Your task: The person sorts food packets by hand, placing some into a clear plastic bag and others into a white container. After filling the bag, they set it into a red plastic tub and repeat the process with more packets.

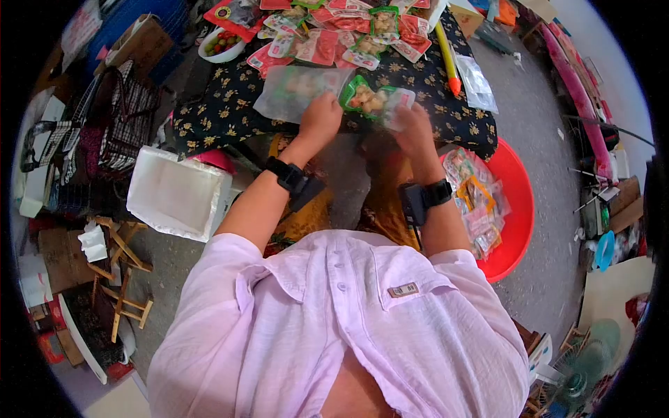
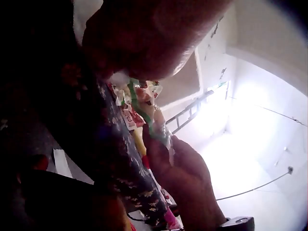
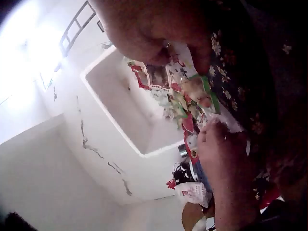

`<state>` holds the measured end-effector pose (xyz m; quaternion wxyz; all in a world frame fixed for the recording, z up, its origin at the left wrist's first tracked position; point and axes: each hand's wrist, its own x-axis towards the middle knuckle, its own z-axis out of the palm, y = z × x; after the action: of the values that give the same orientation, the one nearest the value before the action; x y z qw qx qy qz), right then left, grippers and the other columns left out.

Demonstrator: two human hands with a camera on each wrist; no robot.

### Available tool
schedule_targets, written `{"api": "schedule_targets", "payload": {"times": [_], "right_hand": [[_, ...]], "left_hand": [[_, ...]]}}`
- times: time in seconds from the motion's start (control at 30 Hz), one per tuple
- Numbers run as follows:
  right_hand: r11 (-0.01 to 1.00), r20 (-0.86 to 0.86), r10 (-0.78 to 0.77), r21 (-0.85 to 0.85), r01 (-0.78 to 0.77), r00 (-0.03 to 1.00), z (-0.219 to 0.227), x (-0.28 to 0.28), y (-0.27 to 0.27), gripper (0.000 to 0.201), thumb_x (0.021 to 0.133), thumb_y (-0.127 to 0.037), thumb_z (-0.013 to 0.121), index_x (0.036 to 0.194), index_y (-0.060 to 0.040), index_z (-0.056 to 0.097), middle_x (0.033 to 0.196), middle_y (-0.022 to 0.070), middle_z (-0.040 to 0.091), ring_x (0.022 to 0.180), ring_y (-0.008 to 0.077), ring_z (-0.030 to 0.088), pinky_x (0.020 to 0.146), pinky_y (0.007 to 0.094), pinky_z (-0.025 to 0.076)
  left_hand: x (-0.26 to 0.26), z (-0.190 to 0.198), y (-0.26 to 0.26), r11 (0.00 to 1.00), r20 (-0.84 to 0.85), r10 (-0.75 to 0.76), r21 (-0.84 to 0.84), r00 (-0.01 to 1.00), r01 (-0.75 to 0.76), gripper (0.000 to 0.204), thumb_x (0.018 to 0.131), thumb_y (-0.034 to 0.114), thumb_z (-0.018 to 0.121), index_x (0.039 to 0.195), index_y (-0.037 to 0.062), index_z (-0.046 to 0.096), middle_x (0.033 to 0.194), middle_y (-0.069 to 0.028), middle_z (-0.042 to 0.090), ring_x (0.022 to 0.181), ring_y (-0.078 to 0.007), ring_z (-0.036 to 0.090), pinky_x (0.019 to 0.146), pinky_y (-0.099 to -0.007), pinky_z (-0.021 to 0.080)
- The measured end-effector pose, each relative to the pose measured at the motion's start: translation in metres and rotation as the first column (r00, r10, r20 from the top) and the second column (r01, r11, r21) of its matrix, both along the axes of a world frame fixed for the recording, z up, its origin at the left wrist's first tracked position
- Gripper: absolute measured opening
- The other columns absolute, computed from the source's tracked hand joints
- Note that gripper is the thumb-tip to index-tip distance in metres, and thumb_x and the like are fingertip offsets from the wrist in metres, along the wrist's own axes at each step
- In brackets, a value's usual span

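In the head view my left hand (image 1: 322, 118) grips the edge of a translucent plastic bag (image 1: 279, 108) at the table's near edge. Something green and pale shows through the bag. To its right, my right hand (image 1: 414, 131) pinches the right end of a clear food packet (image 1: 369, 99) with a green border and pale yellowish pieces inside. The packet's left end is right at my left fingers. In the right wrist view the left hand (image 3: 224, 163) has its fingers curled at the bag, close to the green-edged packet (image 3: 196, 91).
Several red and green food packets (image 1: 331, 45) cover the table's far side, beside a bowl of small fruit (image 1: 221, 45). A yellow stick (image 1: 446, 59) lies at right. Below stands a red tub (image 1: 519, 209) holding packets; a white foam box (image 1: 178, 191) is at left.
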<state>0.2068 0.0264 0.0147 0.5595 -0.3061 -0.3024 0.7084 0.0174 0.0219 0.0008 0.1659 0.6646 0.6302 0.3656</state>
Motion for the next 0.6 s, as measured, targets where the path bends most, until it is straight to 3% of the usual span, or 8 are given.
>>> {"api": "schedule_targets", "payload": {"times": [0.07,0.27,0.33,0.4,0.43,0.5,0.57,0.6], "right_hand": [[0.999,0.033,0.034,0.034,-0.035,0.999,0.001,-0.002,0.0,0.017,0.077,-0.003,0.044,0.094,0.0003,0.045,0.086,0.0095,0.054,0.073,0.0207,0.055,0.062,0.0335,0.047],[0.992,0.091,0.122,-0.022,-0.12,0.988,0.0,-0.013,0.008,0.018,0.077,-0.003,0.045,0.094,0.0008,0.045,0.085,0.0096,0.053,0.072,0.0198,0.054,0.062,0.0328,0.047],[0.904,0.299,0.035,0.397,-0.157,0.954,-0.024,-0.019,0.018,0.018,0.077,-0.003,0.044,0.095,0.0003,0.045,0.084,0.0087,0.053,0.072,0.019,0.054,0.062,0.0319,0.046],[0.808,0.401,-0.039,0.551,-0.207,0.915,-0.035,-0.025,0.022,0.018,0.076,-0.004,0.045,0.094,0.0,0.045,0.083,0.0091,0.053,0.072,0.0203,0.054,0.063,0.0318,0.046],[0.825,0.421,-0.037,0.525,-0.21,0.906,-0.034,-0.032,0.022,0.018,0.075,-0.005,0.047,0.092,-0.0002,0.046,0.083,0.0099,0.054,0.073,0.0219,0.054,0.063,0.0322,0.045],[0.734,0.611,-0.185,0.607,-0.305,0.77,-0.03,-0.043,0.021,0.019,0.071,-0.007,0.05,0.089,-0.0005,0.049,0.082,0.0121,0.054,0.073,0.0258,0.054,0.064,0.0332,0.044],[0.493,0.734,-0.536,0.674,-0.551,0.418,-0.028,-0.054,0.029,0.021,0.067,-0.01,0.054,0.086,-0.0008,0.051,0.081,0.0149,0.054,0.075,0.0303,0.053,0.065,0.0344,0.043],[0.6,0.717,-0.301,0.655,-0.46,0.629,-0.048,-0.064,0.041,0.021,0.064,-0.011,0.055,0.082,-0.001,0.052,0.079,0.0157,0.054,0.073,0.032,0.052,0.065,0.0348,0.042]], "left_hand": [[0.0,0.002,0.002,0.999,-0.023,0.005,0.046,1.0,-0.004,0.019,0.076,0.019,0.042,0.081,0.0009,0.048,0.077,-0.0198,0.051,0.073,-0.0377,0.048,0.062,-0.0439,0.038],[0.006,0.024,-0.003,0.999,-0.245,0.027,-0.029,0.969,-0.035,0.018,0.075,0.018,0.041,0.079,0.0018,0.047,0.077,-0.0181,0.052,0.074,-0.0373,0.048,0.063,-0.0455,0.038],[0.009,0.033,-0.008,1.0,-0.304,0.002,-0.006,0.953,-0.004,0.016,0.075,0.018,0.042,0.078,0.0028,0.047,0.077,-0.017,0.052,0.074,-0.0364,0.049,0.063,-0.0456,0.039],[0.013,0.041,-0.012,1.0,-0.353,-0.013,0.012,0.936,0.019,0.015,0.074,0.017,0.042,0.078,0.0037,0.047,0.078,-0.0161,0.052,0.074,-0.0355,0.05,0.063,-0.0455,0.04],[0.015,0.045,-0.013,0.999,-0.372,-0.018,0.019,0.928,0.027,0.014,0.074,0.017,0.043,0.078,0.0043,0.048,0.079,-0.0157,0.053,0.073,-0.035,0.05,0.063,-0.0454,0.04],[0.016,0.045,-0.014,0.998,-0.41,-0.015,0.051,0.912,0.039,0.013,0.074,0.016,0.043,0.078,0.005,0.048,0.079,-0.0151,0.053,0.072,-0.0343,0.051,0.063,-0.0451,0.041],[0.016,0.039,-0.014,0.994,-0.446,0.004,0.1,0.895,0.046,0.012,0.074,0.016,0.043,0.078,0.0055,0.049,0.078,-0.0146,0.053,0.072,-0.0339,0.052,0.063,-0.0449,0.041],[0.016,0.038,-0.015,0.994,-0.428,0.005,0.104,0.904,0.044,0.012,0.074,0.015,0.043,0.079,0.0054,0.049,0.078,-0.0148,0.053,0.071,-0.034,0.052,0.063,-0.0449,0.041]]}}
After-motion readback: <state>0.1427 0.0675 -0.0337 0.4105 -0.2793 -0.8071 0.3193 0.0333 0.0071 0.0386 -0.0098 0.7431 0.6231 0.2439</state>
